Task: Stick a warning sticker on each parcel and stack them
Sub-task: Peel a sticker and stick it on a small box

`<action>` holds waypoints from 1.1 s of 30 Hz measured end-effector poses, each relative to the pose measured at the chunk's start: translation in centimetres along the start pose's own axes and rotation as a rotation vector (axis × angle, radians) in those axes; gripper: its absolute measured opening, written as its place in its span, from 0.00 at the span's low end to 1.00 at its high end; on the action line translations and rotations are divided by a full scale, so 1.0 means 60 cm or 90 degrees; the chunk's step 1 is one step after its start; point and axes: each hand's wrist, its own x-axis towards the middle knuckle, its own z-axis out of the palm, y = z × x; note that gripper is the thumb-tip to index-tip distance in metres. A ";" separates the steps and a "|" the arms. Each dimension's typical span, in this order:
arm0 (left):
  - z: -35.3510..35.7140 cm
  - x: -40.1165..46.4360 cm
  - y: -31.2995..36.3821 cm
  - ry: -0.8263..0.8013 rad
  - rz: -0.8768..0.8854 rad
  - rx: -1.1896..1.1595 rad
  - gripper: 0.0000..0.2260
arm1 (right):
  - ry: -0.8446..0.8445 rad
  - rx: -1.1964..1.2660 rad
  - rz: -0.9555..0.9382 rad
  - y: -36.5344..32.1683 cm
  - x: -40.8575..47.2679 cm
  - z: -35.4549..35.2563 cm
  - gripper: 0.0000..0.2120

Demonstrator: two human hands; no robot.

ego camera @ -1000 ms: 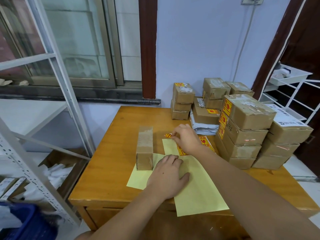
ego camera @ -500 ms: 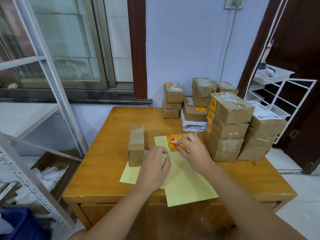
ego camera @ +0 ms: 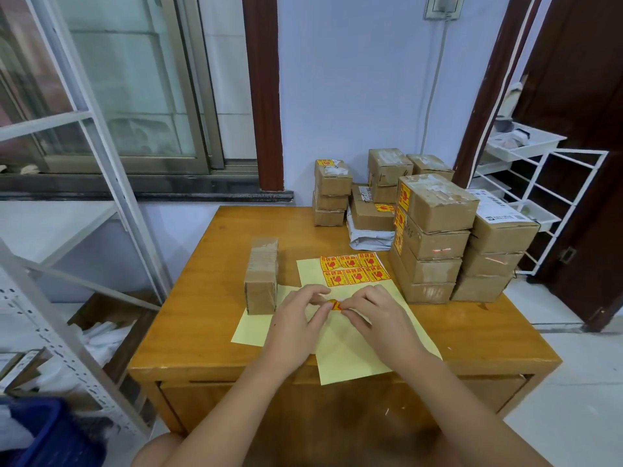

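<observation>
I see my left hand (ego camera: 296,318) and right hand (ego camera: 377,315) pinching one small warning sticker (ego camera: 334,304) between their fingertips just above the yellow backing sheet (ego camera: 354,352), with the lone parcel (ego camera: 262,276) left of that sheet and the stacked parcels (ego camera: 435,237) to its right.

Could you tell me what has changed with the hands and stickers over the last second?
The right hand left the sticker sheet and came toward the person with one peeled sticker. The left hand lifted off the yellow backing paper and joined the grip, so both now pinch it. The upright parcel and the stacked parcels stayed put.
</observation>
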 end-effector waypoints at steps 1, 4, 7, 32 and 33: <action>-0.003 0.000 0.004 0.010 -0.027 -0.038 0.09 | 0.002 -0.005 -0.009 -0.002 -0.001 0.001 0.07; -0.013 0.001 0.012 0.032 -0.061 -0.092 0.10 | 0.016 -0.014 -0.038 -0.013 -0.002 0.003 0.06; -0.023 -0.003 0.017 0.055 -0.041 -0.087 0.10 | 0.037 -0.012 -0.053 -0.026 0.000 0.004 0.05; -0.119 0.001 0.008 0.132 0.047 -0.076 0.23 | 0.078 0.359 0.265 -0.140 0.097 0.013 0.05; -0.123 0.000 0.008 0.131 0.054 -0.072 0.21 | 0.073 0.384 0.285 -0.143 0.101 0.014 0.07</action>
